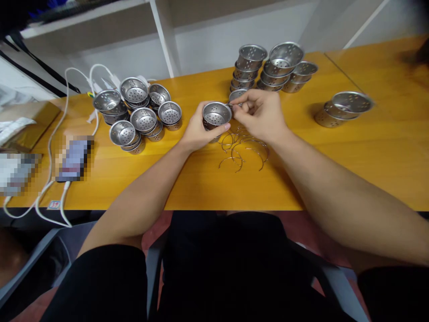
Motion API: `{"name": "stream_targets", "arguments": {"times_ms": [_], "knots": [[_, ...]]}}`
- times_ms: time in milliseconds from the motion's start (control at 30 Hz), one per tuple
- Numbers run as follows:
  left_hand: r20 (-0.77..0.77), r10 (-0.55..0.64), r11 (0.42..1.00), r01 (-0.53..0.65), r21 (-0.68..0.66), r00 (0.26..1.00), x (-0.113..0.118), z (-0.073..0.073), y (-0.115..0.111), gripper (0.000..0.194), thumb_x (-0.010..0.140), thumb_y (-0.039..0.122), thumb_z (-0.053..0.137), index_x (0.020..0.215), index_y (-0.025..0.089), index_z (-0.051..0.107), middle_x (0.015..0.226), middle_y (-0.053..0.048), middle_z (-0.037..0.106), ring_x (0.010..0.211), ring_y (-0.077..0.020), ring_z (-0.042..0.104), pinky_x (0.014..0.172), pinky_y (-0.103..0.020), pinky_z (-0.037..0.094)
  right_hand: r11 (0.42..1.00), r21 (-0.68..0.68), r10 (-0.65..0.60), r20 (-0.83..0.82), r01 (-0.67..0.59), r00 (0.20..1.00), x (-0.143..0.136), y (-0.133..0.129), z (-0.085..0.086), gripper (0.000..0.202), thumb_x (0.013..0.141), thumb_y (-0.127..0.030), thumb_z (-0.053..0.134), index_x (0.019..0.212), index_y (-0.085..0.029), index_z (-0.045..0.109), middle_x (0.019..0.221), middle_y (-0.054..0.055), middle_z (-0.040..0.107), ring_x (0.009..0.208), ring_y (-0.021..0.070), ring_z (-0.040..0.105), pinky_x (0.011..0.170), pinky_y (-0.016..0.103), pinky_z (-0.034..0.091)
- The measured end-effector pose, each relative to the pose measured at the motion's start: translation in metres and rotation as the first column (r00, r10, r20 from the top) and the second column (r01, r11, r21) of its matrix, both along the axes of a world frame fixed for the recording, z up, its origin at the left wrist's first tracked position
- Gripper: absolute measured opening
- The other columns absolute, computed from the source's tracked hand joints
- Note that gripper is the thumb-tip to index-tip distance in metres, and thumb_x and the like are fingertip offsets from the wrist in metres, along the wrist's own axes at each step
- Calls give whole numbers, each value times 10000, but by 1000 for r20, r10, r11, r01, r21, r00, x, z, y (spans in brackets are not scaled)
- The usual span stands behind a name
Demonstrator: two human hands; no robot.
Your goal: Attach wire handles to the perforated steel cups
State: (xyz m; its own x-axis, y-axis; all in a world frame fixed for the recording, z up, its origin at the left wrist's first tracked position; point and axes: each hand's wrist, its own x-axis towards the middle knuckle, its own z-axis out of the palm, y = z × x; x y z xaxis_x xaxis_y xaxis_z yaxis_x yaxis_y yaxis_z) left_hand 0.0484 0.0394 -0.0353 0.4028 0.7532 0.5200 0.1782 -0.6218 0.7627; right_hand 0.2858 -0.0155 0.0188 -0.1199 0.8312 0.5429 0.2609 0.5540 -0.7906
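My left hand point(198, 129) is wrapped round a small perforated metal cup point(216, 114), its mouth tilted up toward me. At the cup's right rim, my right hand point(259, 112) pinches what looks like a thin wire, mostly hidden by the fingers. Several curved thin wires point(241, 152) lie on the table just below both hands. Behind my right hand another metal cup point(236, 95) is partly covered. Under the held cup, the edge of a further metal piece shows.
Stacks of perforated cups stand at the left point(143, 120), the back point(281, 60) and the right point(348, 105) of the yellow table point(201, 188). A phone point(74, 158) with white cables lies at the left, near a cardboard box point(36, 120).
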Motion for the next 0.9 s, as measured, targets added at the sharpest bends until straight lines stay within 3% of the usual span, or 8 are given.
{"name": "stream_targets", "arguments": {"times_ms": [167, 300, 467, 633, 733, 833, 900], "knots": [[-16, -61, 998, 62, 14, 998, 5, 1, -8, 1005, 860, 870, 980, 1525, 241, 566, 1482, -159, 745, 1414, -380, 783, 1302, -633, 631, 999, -33, -14, -10, 13, 1000, -7, -2, -1, 335, 966, -548, 1034, 917, -330, 784, 697, 2, 522, 653, 229, 556, 590, 418, 567], [-5, -84, 996, 84, -11, 996, 7, -3, -9, 1065, 812, 850, 1028, 1546, 259, 533, 1499, -152, 724, 1405, -379, 790, 1272, -615, 651, 997, -9, -77, 36, 77, 996, -10, -1, -2, 288, 977, -502, 1011, 908, -326, 793, 705, 8, 539, 641, 235, 524, 624, 454, 552], [-3, -91, 995, 91, -30, 996, 9, -1, -11, 1148, 722, 839, 1090, 1544, 269, 528, 1508, -151, 708, 1412, -393, 778, 1273, -612, 638, 996, -7, -84, 52, 84, 995, -10, -1, -3, 332, 1000, -592, 990, 932, -336, 789, 707, 8, 562, 651, 236, 505, 654, 483, 531], [-16, -42, 998, 41, -54, 999, 9, 8, -18, 1025, 786, 819, 1058, 1502, 262, 582, 1435, -129, 742, 1384, -380, 778, 1298, -616, 615, 998, -11, -66, 10, 66, 998, -13, -4, 0, 306, 1033, -636, 971, 1013, -375, 814, 682, 3, 541, 661, 234, 487, 730, 518, 546], [-28, -36, 998, 35, -60, 999, 8, 14, -21, 998, 801, 872, 1020, 1474, 254, 620, 1393, -119, 772, 1342, -369, 792, 1285, -610, 622, 1000, -23, 3, -34, -4, 999, -14, -9, 7, 380, 1003, -699, 969, 1018, -347, 828, 766, 30, 661, 680, 251, 570, 677, 490, 561], [-10, -64, 997, 63, -37, 998, 3, 18, -21, 931, 862, 955, 914, 1405, 239, 671, 1310, -104, 808, 1237, -329, 819, 1225, -573, 654, 982, -103, 153, -73, -160, 986, -9, -14, 17, 534, 968, -855, 925, 1041, -330, 857, 925, 58, 805, 630, 228, 618, 554, 435, 527], [8, -86, 996, 86, -22, 996, 0, 19, -20, 899, 907, 977, 850, 1379, 229, 691, 1263, -97, 825, 1167, -300, 826, 1174, -540, 675, 951, -161, 254, -81, -265, 964, -4, -16, 23, 622, 885, -930, 958, 1051, -337, 867, 907, 46, 819, 564, 201, 601, 493, 407, 488]]}}
